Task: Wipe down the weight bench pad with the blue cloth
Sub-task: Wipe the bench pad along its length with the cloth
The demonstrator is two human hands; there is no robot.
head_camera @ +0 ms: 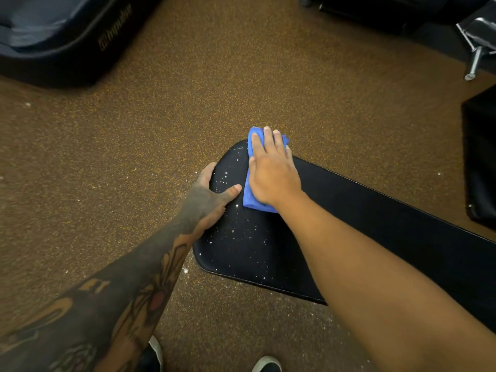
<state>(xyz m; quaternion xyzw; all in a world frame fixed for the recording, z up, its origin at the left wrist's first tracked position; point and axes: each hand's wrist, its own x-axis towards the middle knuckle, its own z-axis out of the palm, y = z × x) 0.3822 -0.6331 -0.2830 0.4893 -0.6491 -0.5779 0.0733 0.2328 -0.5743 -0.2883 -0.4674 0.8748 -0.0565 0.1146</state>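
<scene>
The black bench pad [249,245] runs from the centre toward the lower right, its rounded end speckled with white specks. A folded blue cloth [252,200] lies on the pad near that end. My right hand [271,173] presses flat on top of the cloth, fingers spread and reaching past the pad's far edge. My left hand [208,200] grips the pad's left edge, thumb lying on the top surface close to the cloth.
Brown speckled rubber floor [161,130] surrounds the bench. A dark padded machine base [59,36] sits at the top left. Black equipment with a metal pin [475,60] is at the top right, and another black pad [480,157] at the right edge. My shoes [265,365] show at the bottom.
</scene>
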